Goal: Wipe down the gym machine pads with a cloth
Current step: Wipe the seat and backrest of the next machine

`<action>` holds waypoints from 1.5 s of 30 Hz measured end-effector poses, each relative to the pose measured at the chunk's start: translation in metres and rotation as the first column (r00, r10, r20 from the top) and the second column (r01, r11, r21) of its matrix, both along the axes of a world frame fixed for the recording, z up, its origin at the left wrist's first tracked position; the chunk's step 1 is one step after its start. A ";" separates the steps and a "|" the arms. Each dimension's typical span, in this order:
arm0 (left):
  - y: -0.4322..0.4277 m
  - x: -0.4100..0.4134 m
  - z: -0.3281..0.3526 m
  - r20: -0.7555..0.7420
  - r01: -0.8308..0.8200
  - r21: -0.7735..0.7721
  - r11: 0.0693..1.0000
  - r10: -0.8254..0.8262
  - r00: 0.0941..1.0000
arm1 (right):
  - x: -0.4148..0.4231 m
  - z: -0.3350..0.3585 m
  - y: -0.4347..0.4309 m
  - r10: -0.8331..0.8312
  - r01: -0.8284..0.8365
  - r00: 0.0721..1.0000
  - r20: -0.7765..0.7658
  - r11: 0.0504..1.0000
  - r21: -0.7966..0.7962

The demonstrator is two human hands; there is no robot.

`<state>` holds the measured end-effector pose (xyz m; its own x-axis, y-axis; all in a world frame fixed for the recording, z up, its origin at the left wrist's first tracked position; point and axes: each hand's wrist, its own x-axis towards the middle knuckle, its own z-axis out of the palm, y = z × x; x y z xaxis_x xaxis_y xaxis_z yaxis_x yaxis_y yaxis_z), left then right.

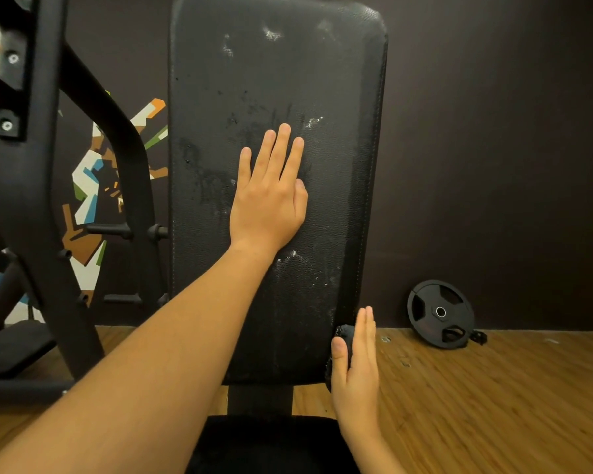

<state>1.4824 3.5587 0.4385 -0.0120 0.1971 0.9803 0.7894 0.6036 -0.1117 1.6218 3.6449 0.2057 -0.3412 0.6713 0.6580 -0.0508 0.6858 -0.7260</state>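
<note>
Frame [31, 200] left of back pad [322, 80], weight plate [440, 313] right.
Pad scuffed white; left hand [267, 200] flat on it, right hand [356, 371] flat, pressing cloth [344, 331].

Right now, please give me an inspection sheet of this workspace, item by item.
Surface: back pad, black, with white smears and dark streaks.
Job's things: dark cloth at the pad's lower right edge.
Clutter: weight plate leaning against the wall.
Grippers: left hand flat on the pad; right hand presses the cloth, fingers straight.
Cables: nothing seen.
Surroundings: machine frame, wooden floor, painted wall.
</note>
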 end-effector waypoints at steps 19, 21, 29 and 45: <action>-0.001 0.001 -0.001 0.018 0.018 -0.015 1.000 -0.018 1.000 | -0.010 0.059 -0.006 -0.034 0.037 0.987 -0.159 0.999 0.011; -0.002 -0.001 -0.002 0.017 0.012 -0.025 1.000 -0.011 1.000 | -0.017 0.097 -0.002 -0.034 0.045 0.983 -0.178 0.997 0.061; -0.002 0.002 -0.002 0.048 0.039 -0.051 0.998 -0.036 0.998 | -0.018 0.241 0.026 -0.042 0.108 0.974 -0.223 0.950 0.292; -0.002 -0.003 0.000 0.060 0.036 -0.059 0.998 -0.032 0.998 | -0.027 0.487 0.056 -0.143 0.169 0.985 -0.100 0.921 0.352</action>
<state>1.4798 3.5566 0.4389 -0.0618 0.2569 0.9645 0.8155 0.5701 -0.0996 1.5945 3.7012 0.6927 -0.1949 0.4279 0.8826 0.0358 0.9023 -0.4296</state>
